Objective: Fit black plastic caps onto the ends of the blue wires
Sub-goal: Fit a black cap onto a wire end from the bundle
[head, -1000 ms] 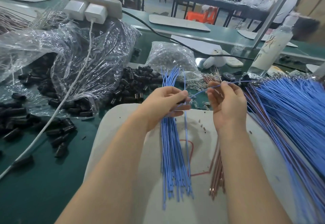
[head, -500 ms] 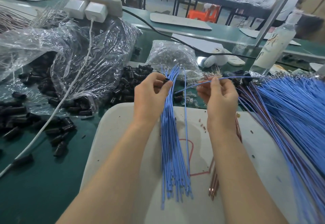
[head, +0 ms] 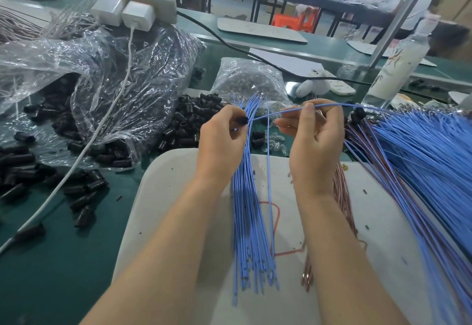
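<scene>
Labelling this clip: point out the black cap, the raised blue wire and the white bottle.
black cap [head: 243,120]: head view, exposed end.
raised blue wire [head: 278,112]: head view, lower stretch.
white bottle [head: 398,69]: head view, body.

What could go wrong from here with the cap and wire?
The left hand pinches the cap by fingertips only; it may slip and fall into the bundle below. The right hand grips the wire some way back from the cap, so the thin wire may bend instead of seating. The wire's far end runs into the pile at right, where a pull may snag others.
</scene>
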A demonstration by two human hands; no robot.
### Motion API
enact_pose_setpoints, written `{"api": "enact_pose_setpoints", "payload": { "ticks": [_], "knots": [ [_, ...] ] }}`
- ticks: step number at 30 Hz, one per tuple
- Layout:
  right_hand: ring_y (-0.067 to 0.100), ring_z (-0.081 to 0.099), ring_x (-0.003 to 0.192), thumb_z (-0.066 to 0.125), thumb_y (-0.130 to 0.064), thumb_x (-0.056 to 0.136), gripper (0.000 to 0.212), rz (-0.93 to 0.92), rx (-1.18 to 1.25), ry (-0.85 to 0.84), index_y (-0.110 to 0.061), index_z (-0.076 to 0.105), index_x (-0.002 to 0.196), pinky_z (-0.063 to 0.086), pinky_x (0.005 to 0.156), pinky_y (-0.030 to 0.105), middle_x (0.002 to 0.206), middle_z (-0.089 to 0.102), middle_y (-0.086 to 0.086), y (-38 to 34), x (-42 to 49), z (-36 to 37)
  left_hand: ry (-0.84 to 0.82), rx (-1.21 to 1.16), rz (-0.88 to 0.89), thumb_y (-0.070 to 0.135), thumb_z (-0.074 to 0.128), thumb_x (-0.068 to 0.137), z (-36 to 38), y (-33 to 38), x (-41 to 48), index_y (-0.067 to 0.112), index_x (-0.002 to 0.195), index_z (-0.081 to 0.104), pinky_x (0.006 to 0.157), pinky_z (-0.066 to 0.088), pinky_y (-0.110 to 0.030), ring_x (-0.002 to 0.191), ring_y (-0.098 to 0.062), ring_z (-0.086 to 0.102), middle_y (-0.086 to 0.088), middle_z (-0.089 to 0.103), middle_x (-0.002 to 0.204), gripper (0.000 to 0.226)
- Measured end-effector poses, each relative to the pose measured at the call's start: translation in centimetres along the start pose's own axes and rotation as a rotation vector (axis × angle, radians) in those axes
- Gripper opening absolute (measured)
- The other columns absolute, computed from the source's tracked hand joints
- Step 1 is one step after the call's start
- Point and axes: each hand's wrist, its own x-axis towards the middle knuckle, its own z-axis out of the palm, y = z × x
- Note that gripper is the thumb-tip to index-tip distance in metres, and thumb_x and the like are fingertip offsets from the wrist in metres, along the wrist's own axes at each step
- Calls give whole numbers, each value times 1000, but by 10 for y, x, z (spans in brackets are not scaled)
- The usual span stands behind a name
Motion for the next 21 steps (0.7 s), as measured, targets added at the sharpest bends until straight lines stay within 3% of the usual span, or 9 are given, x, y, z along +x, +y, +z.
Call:
{"api": "enact_pose_setpoints", "payload": {
  "ticks": [5, 9, 12, 15, 17, 21],
  "knots": [
    [11, 68, 64, 42, -10, 101, 9, -50, -78, -28, -14, 44, 93, 56, 68, 39, 78, 64, 7, 2, -2, 1, -20, 83, 49, 5, 61, 87, 1, -1, -1, 15, 96, 66, 76, 49, -14, 84, -9, 63, 6, 66, 86, 15],
    [8, 68, 66, 42, -11, 100, 6, -96, -128, -24, -11, 45, 95, 56, 68, 38, 80, 65, 10, 2, -1, 0, -48, 132, 80, 8, 60, 88, 1, -1, -1, 13, 100, 67, 84, 52, -30, 88, -11, 63, 5, 68, 91, 15],
    [8, 68, 66, 42, -12, 100, 9, -104, -135, -17, -17, 45, 93, 56, 68, 37, 79, 64, 6, 4, 1, -1, -59, 144, 89, 8, 61, 88, 2, -1, -1, 13, 102, 68, 85, 52, -33, 87, -10, 61, 4, 66, 94, 16],
    [11, 68, 64, 43, -12, 99, 13, -60, -132, -54, -21, 45, 90, 56, 68, 39, 75, 63, 1, 6, 0, 0, -77, 179, 102, 10, 62, 88, 3, -1, -2, 16, 105, 68, 85, 50, -33, 86, -7, 57, 8, 61, 94, 19],
    [13, 68, 64, 44, -13, 99, 12, -17, -137, -93, -19, 47, 89, 56, 68, 40, 74, 64, 0, 8, 0, 1, -109, 194, 132, 11, 62, 88, 5, 0, -4, 16, 106, 69, 85, 49, -36, 89, -14, 59, 4, 62, 93, 20],
    [11, 68, 63, 45, -12, 100, 15, 112, -76, -83, -19, 51, 88, 55, 62, 27, 77, 65, 2, 11, 4, -1, -124, 286, 194, 19, 63, 89, 7, 3, -6, 15, 105, 70, 84, 44, -36, 91, -23, 57, 1, 65, 90, 18]
  ]
}}
